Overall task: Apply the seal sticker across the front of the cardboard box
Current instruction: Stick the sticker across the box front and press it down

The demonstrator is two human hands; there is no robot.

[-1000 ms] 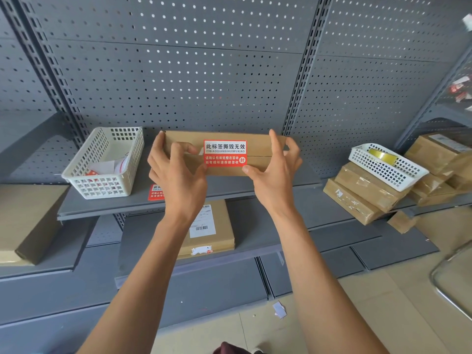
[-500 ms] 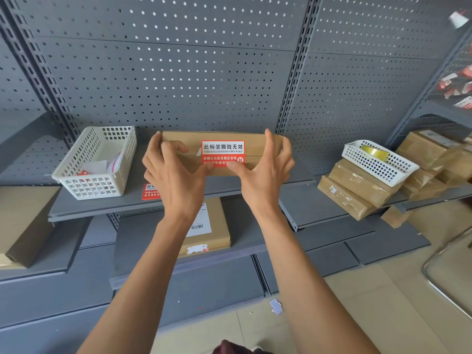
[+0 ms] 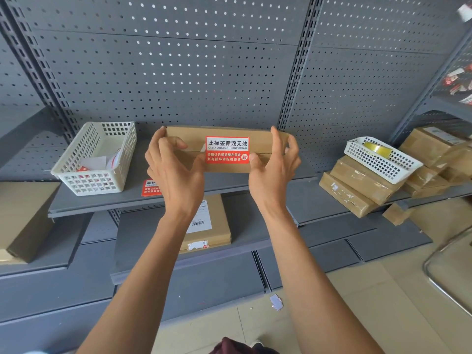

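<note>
A flat brown cardboard box (image 3: 259, 139) stands on its edge on the grey shelf (image 3: 132, 195), front face toward me. A red and white seal sticker (image 3: 227, 149) lies across the seam in the middle of that face. My left hand (image 3: 173, 169) grips the box's left end, fingers over the top corner, thumb on the front. My right hand (image 3: 274, 172) holds the right end, with fingers on the top edge and the thumb tip pressing at the sticker's right edge.
A white plastic basket (image 3: 94, 159) with sticker sheets sits left of the box, and another red sticker (image 3: 150, 187) lies on the shelf. Wrapped parcels (image 3: 357, 185) and a second basket (image 3: 380, 159) holding a tape roll are at the right. A labelled box (image 3: 207, 226) lies on the lower shelf.
My right thumb slid along the sticker's lower half and now rests at its right edge. Both hands stay on the box, which has hardly moved.
</note>
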